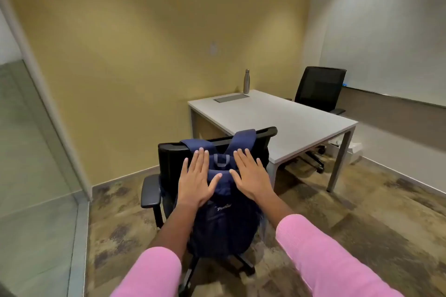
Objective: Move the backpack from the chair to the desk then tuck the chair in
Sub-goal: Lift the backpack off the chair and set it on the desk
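The navy backpack (222, 214) is seen upright on the black chair (169, 159) — both hands, left hand (196, 177) and right hand (249, 173), are held over its top, fingers spread open — with the white table (284, 123) just beyond.

backpack (222, 219) on chair (169, 161) | desk (284, 118) behind | bottle (246, 81) on desk's far edge
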